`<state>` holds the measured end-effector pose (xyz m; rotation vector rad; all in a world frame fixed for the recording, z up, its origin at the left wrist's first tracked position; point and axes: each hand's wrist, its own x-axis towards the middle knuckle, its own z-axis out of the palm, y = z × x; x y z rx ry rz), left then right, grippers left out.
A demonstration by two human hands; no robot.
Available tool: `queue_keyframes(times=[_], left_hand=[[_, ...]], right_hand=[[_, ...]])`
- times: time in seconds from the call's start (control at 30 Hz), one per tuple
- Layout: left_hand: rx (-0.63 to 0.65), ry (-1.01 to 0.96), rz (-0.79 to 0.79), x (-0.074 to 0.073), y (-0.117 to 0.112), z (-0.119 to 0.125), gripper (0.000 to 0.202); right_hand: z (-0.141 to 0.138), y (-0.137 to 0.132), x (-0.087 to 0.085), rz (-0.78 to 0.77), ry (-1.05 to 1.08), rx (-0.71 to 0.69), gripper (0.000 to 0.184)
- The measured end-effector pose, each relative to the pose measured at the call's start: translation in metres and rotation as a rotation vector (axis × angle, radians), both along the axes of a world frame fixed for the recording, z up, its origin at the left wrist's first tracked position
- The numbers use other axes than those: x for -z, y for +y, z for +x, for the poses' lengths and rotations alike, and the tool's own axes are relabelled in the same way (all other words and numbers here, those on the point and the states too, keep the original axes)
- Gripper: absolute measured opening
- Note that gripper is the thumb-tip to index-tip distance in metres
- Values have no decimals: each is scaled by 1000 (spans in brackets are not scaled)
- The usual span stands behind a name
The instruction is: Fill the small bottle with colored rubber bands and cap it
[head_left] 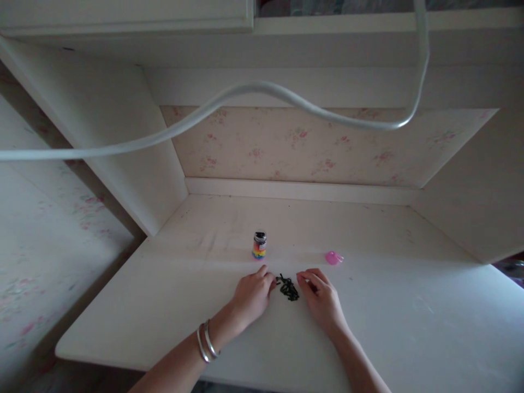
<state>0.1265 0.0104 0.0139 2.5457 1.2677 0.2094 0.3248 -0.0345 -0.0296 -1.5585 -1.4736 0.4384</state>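
Note:
A small pile of thin black loops, which look like hair elastics, lies on the white desk between my hands. At the pile's left side, my left hand has its thumb and fingers pinched at the end of a black strand. My right hand is on the other side, fingertips pressed together close to the pile; what they hold, if anything, is too small to make out. Behind my left hand stands an upright clear jar with multicoloured contents and black at its top. A pink lid-like piece lies beyond my right hand.
The white desk has a rounded front left corner and side panels. Overhead is a white cabinet. A thick white cable hangs across the upper view, nearer to me than the floral back wall.

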Motion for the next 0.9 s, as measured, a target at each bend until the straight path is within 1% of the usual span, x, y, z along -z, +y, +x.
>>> queue_keyframes(times=[0.1, 0.2, 0.27, 0.4, 0.47, 0.53, 0.63, 0.73, 0.83, 0.9], left_hand=[[-20, -21, 22, -2, -2, -1, 17], [-63, -77, 63, -12, -2, -4, 18], [-86, -142, 106, -25, 0, -9, 19], [-141, -260, 230, -59, 15, -21, 23], [-179, -264, 299, -74, 25, -26, 23], [-205, -239, 357, -85, 36, -28, 22], [-224, -166, 392, -90, 51, -27, 22], [-219, -87, 368, -89, 61, -24, 24], [-203, -53, 325, -88, 65, -23, 25], [-202, -81, 308, -88, 65, -25, 26]], right_hand=[[0, -1, -1, -1, -3, -5, 28], [-1, -1, -3, 0, -12, -12, 28], [-1, -2, -4, 6, -23, -15, 28], [-2, -3, -5, 4, -28, -22, 29], [-2, -3, -5, -2, -20, -25, 29], [-3, -4, -6, -2, -17, -25, 30], [-3, -4, -6, 1, -21, -22, 30], [-2, -4, -5, 5, -30, -23, 30], [-2, -4, -5, 14, -38, -26, 30], [-2, -4, -5, 12, -39, -29, 30]])
